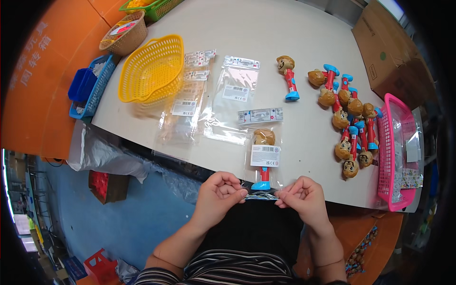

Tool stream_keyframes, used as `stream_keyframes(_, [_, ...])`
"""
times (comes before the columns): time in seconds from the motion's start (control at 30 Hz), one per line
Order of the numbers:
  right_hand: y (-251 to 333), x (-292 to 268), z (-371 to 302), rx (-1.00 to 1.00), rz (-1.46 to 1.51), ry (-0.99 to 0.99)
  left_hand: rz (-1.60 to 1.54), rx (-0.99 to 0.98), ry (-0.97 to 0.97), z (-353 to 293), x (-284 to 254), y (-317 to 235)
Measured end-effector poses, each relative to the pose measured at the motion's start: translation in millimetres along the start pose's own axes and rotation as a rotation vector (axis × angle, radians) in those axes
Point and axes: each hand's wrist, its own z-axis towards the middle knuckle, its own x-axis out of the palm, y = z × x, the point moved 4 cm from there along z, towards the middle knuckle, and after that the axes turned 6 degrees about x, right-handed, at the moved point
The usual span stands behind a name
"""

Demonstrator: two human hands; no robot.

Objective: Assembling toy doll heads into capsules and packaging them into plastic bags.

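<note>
A clear plastic bag [243,161] lies at the table's near edge, its printed header strip pointing away from me. Inside it is a toy figure [261,185] with a brown head, red body and blue base, partly hidden behind a white label. My left hand [216,195] pinches the left corner of the bag's near end. At the right corner, my right hand [304,198] pinches the same edge, which is folded and shiny between them. Beyond the bag, one loose toy figure [291,84] lies alone, and a group of similar figures [354,106] is heaped to the right.
Flat clear bags [227,118] with labels lie left of centre, beside a yellow basket [124,81]. Blue [107,80], tan [141,29] and green [161,10] baskets line the left edge. A pink basket [387,156] and cardboard box [389,52] stand right.
</note>
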Motion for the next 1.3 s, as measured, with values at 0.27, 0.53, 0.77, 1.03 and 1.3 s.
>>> stream_keyframes(0.27, [0.3,15.5,-5.3,0.009,0.114,-0.042,0.087,-0.174,0.179,-0.7,13.3,-11.6])
stream_keyframes(0.53, [-2.5,32.2,7.4,-0.02,-0.064,0.002,0.141,-0.076,0.11,23.7,18.9,-18.7])
stream_keyframes(0.77, [-0.3,28.2,-6.3,-0.145,-0.132,-0.003,-0.088,0.043,0.018,46.8,33.9,-33.9])
stream_keyframes(1.03, [-13.0,29.3,-10.1,-0.066,-0.193,-0.041,-0.215,0.05,0.033,47.9,45.2,-19.8])
stream_keyframes(1.3, [-22.1,35.3,-15.7,-0.197,-0.011,-0.09,-0.193,0.116,-0.014,52.7,53.1,-24.2])
